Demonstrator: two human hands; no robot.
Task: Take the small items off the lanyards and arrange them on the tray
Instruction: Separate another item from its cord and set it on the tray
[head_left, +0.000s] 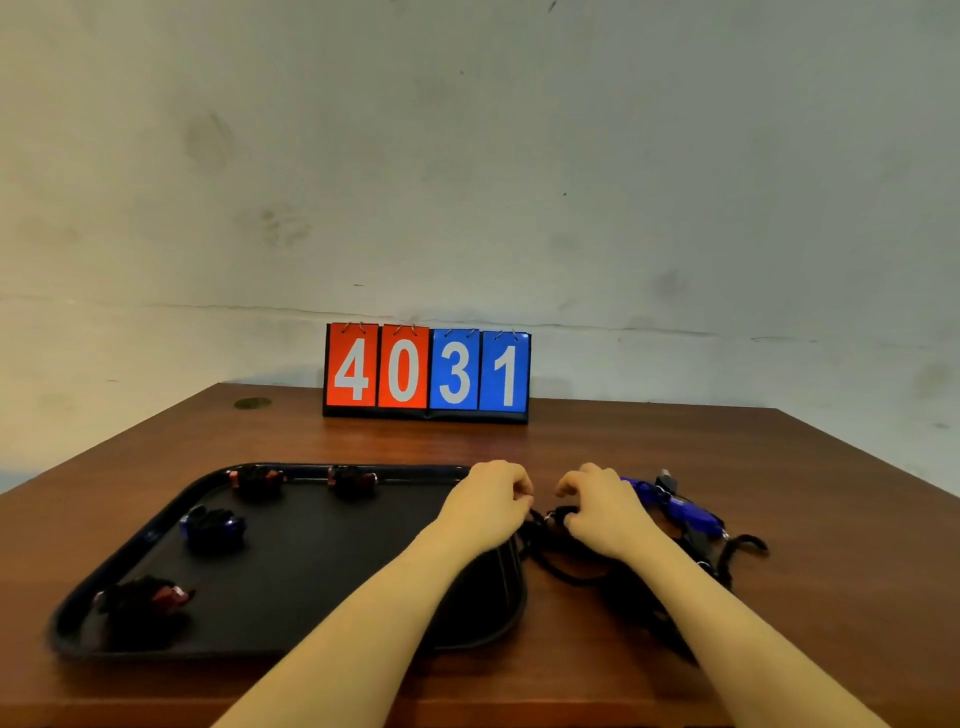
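Both hands, left hand (485, 506) and right hand (602, 512), had curled fingers pinching black lanyards (566, 551) at the tray's (291, 582) three o'clock edge.

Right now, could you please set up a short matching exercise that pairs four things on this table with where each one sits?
Things:
1. scoreboard
2. tray
3. blue item
4. lanyards

Places:
A. under the right hand, right beside the tray
B. far edge of the table, against the wall
C. left part of the table, holding four small items
D. beyond the right hand, off the tray

Pairs: 1-B, 2-C, 3-D, 4-A
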